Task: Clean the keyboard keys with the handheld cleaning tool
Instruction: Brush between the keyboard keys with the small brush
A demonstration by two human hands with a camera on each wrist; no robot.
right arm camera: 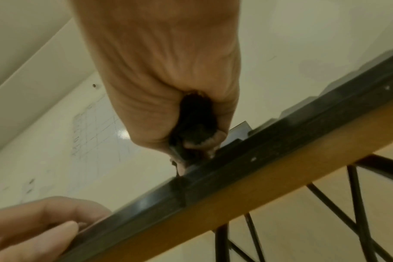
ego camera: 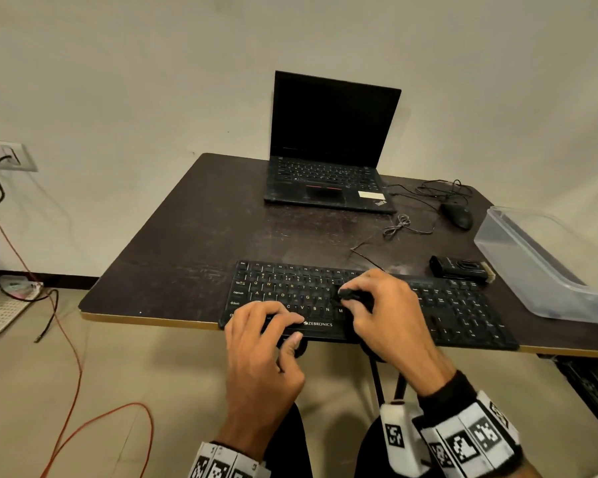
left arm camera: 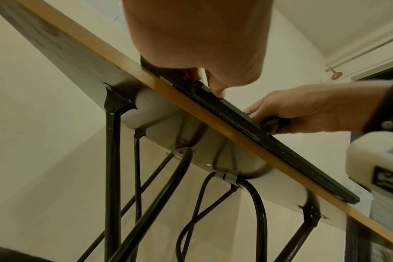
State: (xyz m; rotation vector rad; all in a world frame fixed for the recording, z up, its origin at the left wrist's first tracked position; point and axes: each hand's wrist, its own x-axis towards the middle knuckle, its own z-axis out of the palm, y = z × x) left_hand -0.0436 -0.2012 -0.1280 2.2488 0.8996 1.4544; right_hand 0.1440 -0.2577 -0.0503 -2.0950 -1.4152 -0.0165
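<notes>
Right hand [ego camera: 384,305] fisted round black cleaning tool [ego camera: 354,297], tip on mid-row keys. Left hand [ego camera: 266,336] pinching Zebronics keyboard [ego camera: 463,315] at tabletop's near edge. Best: short strokes, row by row.

Laptop [ego camera: 328,160], mouse [ego camera: 457,214], plastic container [ego camera: 546,267] on table [ego camera: 187,243].

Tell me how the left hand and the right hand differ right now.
The right hand is curled round a small dark cleaning tool over the middle keys; the left hand holds no tool. The left hand grips the keyboard at its front edge, fingers on top and thumb against the edge, while the right hand is further back over the keys. Both are at the keyboard.
</notes>
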